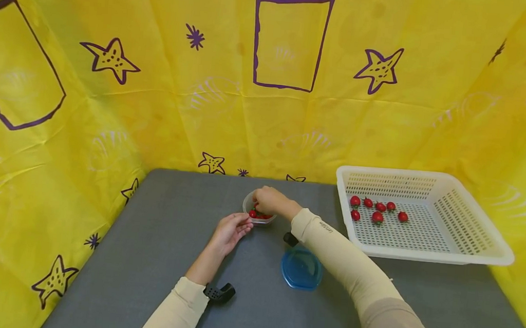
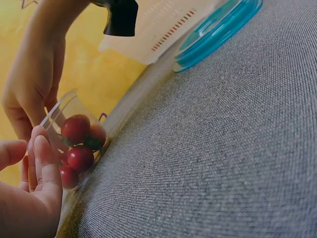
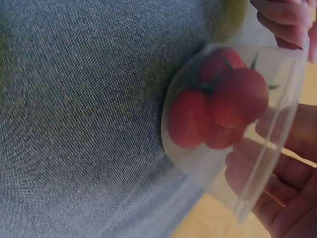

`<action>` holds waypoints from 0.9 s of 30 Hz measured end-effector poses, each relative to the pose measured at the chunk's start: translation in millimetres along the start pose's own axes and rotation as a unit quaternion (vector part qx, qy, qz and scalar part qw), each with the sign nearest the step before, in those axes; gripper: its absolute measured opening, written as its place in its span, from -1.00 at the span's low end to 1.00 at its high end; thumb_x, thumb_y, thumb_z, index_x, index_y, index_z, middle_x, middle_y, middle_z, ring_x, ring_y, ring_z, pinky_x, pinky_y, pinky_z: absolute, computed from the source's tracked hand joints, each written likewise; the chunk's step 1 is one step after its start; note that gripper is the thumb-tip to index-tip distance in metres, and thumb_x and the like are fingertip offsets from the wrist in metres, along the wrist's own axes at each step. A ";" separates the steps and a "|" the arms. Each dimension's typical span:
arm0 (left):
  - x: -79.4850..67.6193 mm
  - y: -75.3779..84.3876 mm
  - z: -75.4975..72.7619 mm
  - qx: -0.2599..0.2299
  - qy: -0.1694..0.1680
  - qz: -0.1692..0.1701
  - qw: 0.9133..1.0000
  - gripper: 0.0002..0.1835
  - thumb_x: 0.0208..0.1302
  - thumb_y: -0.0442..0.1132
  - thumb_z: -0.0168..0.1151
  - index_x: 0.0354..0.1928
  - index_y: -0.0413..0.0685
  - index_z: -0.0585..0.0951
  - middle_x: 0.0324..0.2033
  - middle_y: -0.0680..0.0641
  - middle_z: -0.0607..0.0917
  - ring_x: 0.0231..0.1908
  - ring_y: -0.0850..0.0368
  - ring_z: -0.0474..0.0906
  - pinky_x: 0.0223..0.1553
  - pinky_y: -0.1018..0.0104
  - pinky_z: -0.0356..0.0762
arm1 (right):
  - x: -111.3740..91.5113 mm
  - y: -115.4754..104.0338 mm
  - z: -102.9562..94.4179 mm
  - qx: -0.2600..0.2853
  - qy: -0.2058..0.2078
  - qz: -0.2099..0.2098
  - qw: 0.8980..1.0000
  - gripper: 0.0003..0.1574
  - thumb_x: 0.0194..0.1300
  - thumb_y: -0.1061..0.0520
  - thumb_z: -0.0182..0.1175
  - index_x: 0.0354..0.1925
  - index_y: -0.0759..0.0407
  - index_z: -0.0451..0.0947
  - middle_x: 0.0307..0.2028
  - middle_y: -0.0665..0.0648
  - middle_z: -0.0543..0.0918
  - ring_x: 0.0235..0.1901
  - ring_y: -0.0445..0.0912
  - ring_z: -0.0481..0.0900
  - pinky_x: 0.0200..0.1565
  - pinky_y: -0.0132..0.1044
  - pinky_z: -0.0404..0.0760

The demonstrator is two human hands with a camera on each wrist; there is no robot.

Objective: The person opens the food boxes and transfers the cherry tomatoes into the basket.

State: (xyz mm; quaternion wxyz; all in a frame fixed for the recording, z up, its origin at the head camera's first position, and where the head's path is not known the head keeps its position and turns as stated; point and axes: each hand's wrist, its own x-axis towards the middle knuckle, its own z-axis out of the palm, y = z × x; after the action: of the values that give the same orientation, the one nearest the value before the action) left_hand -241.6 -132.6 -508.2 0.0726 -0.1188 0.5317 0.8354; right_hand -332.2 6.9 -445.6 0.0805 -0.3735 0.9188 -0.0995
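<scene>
A clear plastic container (image 1: 248,202) stands on the grey table with several cherry tomatoes (image 2: 80,158) inside, red with green stems. My left hand (image 1: 232,230) pinches its near-left rim between thumb and fingers. From above, my right hand (image 1: 270,200) reaches into the container. In the right wrist view, the right hand's fingers (image 3: 242,171) show through the clear wall, loosely bent beside the tomatoes (image 3: 240,97). No tomato is visibly held by them, though the wall blurs the fingertips.
A blue lid (image 1: 301,268) lies on the table (image 1: 144,257), below the right forearm. At the right stands a white perforated basket (image 1: 447,240) with several more cherry tomatoes (image 1: 378,217) toward its left side. A yellow patterned cloth (image 1: 155,114) hangs behind and at the sides.
</scene>
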 end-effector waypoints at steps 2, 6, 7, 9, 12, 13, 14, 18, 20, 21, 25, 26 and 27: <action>-0.1 0.6 -0.5 0.000 -0.001 0.001 1.000 -0.83 0.38 -0.37 0.08 -0.40 -0.08 0.54 -0.56 0.07 0.65 -0.50 0.28 0.61 -0.36 0.48 0.58 | 1.3 -2.3 1.8 -0.006 0.004 0.005 1.000 -0.84 0.25 0.26 0.20 -0.22 0.26 0.67 -0.28 0.18 0.72 -0.30 0.01 0.60 -0.17 -0.21 0.61; 0.1 0.3 -1.3 0.000 0.004 0.002 1.000 -0.84 0.39 -0.37 0.07 -0.40 -0.08 0.54 -0.56 0.07 0.64 -0.50 0.28 0.61 -0.36 0.48 0.58 | 2.2 -7.0 4.7 -0.022 0.007 0.012 1.000 -0.91 0.22 0.31 0.18 -0.33 0.24 0.64 -0.40 0.17 0.66 -0.40 -0.01 0.50 -0.26 -0.21 0.53; 0.2 0.1 -1.3 -0.002 0.005 0.001 1.000 -0.84 0.38 -0.38 0.07 -0.39 -0.08 0.54 -0.56 0.07 0.65 -0.50 0.28 0.61 -0.36 0.48 0.59 | 2.1 -8.0 5.1 -0.028 0.007 0.014 0.999 -0.91 0.22 0.31 0.19 -0.32 0.23 0.64 -0.39 0.16 0.66 -0.38 -0.01 0.51 -0.23 -0.21 0.54; 0.7 -0.5 -1.3 -0.004 0.005 0.003 1.000 -0.85 0.38 -0.38 0.08 -0.39 -0.09 0.54 -0.56 0.07 0.65 -0.50 0.28 0.61 -0.36 0.47 0.59 | 1.5 -9.8 5.8 -0.036 0.010 0.018 0.999 -0.90 0.23 0.30 0.20 -0.27 0.23 0.65 -0.34 0.15 0.68 -0.33 0.00 0.56 -0.16 -0.20 0.59; 1.2 -0.9 -1.1 -0.005 0.004 0.005 1.000 -0.85 0.38 -0.38 0.08 -0.38 -0.08 0.54 -0.56 0.08 0.65 -0.50 0.28 0.61 -0.35 0.47 0.59 | 0.8 -11.8 5.8 -0.045 0.012 0.026 0.999 -0.86 0.23 0.30 0.22 -0.22 0.24 0.66 -0.27 0.16 0.71 -0.26 0.03 0.62 -0.07 -0.17 0.63; 1.5 -0.8 -0.8 -0.007 0.005 0.005 1.000 -0.85 0.38 -0.38 0.08 -0.39 -0.08 0.54 -0.56 0.08 0.65 -0.50 0.28 0.61 -0.35 0.47 0.59 | 0.8 -12.1 5.5 -0.045 0.012 0.028 0.999 -0.85 0.23 0.30 0.22 -0.20 0.25 0.66 -0.25 0.17 0.71 -0.24 0.04 0.63 -0.06 -0.17 0.63; 1.8 -0.8 -0.5 -0.005 0.006 0.007 1.000 -0.84 0.38 -0.38 0.07 -0.39 -0.08 0.54 -0.56 0.08 0.65 -0.50 0.29 0.61 -0.35 0.47 0.59 | 0.9 -12.2 5.5 -0.047 0.014 0.028 0.998 -0.85 0.22 0.31 0.23 -0.21 0.25 0.66 -0.24 0.18 0.72 -0.23 0.05 0.64 -0.06 -0.16 0.63; 2.0 -0.6 -0.1 -0.006 0.010 0.009 1.000 -0.83 0.38 -0.38 0.07 -0.39 -0.07 0.54 -0.55 0.08 0.65 -0.51 0.28 0.61 -0.36 0.47 0.59 | 2.5 -11.9 7.9 -0.065 0.019 0.021 0.997 -0.87 0.20 0.31 0.24 -0.24 0.25 0.66 -0.23 0.18 0.72 -0.22 0.06 0.64 -0.02 -0.15 0.63; 2.1 -1.1 -0.3 -0.006 0.009 0.010 1.000 -0.83 0.38 -0.38 0.07 -0.39 -0.07 0.54 -0.55 0.07 0.65 -0.50 0.28 0.61 -0.36 0.47 0.59 | 3.1 -11.2 10.9 -0.080 0.021 0.015 0.996 -0.89 0.20 0.29 0.27 -0.25 0.24 0.66 -0.24 0.17 0.72 -0.21 0.05 0.64 0.01 -0.16 0.62; 2.1 -1.5 -0.5 -0.008 0.008 0.010 1.000 -0.84 0.38 -0.38 0.07 -0.39 -0.07 0.54 -0.55 0.06 0.65 -0.50 0.28 0.61 -0.36 0.46 0.59 | 3.3 -10.8 12.4 -0.086 0.022 0.013 0.996 -0.89 0.20 0.28 0.28 -0.25 0.24 0.66 -0.24 0.17 0.72 -0.22 0.04 0.64 0.02 -0.16 0.62; 2.0 -3.1 -0.7 -0.008 0.008 0.019 1.000 -0.84 0.36 -0.40 0.06 -0.40 -0.09 0.52 -0.55 0.06 0.64 -0.51 0.27 0.62 -0.37 0.46 0.60 | 2.8 -10.4 16.4 -0.098 0.027 0.003 0.995 -0.90 0.19 0.26 0.32 -0.27 0.24 0.67 -0.28 0.16 0.73 -0.26 0.03 0.64 0.00 -0.16 0.63; 1.8 -3.3 -0.7 -0.006 0.008 0.022 1.000 -0.84 0.36 -0.40 0.06 -0.40 -0.09 0.52 -0.56 0.06 0.64 -0.51 0.28 0.62 -0.37 0.46 0.60 | 2.7 -10.5 16.8 -0.099 0.031 0.001 0.995 -0.90 0.18 0.26 0.32 -0.28 0.24 0.67 -0.29 0.16 0.73 -0.27 0.03 0.64 -0.02 -0.16 0.63; 2.0 -3.6 -0.6 -0.005 0.008 0.025 1.000 -0.85 0.35 -0.41 0.06 -0.40 -0.09 0.51 -0.56 0.06 0.63 -0.51 0.28 0.61 -0.38 0.46 0.60 | 2.6 -10.6 16.8 -0.100 0.032 -0.001 0.994 -0.91 0.18 0.26 0.32 -0.29 0.24 0.68 -0.30 0.16 0.73 -0.29 0.03 0.64 -0.03 -0.16 0.64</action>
State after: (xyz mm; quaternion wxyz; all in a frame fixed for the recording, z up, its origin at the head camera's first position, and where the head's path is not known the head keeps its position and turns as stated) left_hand -242.5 -131.6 -512.1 0.0473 -0.1125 0.5306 0.8388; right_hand -323.2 -4.5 -459.5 0.0127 -0.3774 0.9258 -0.0193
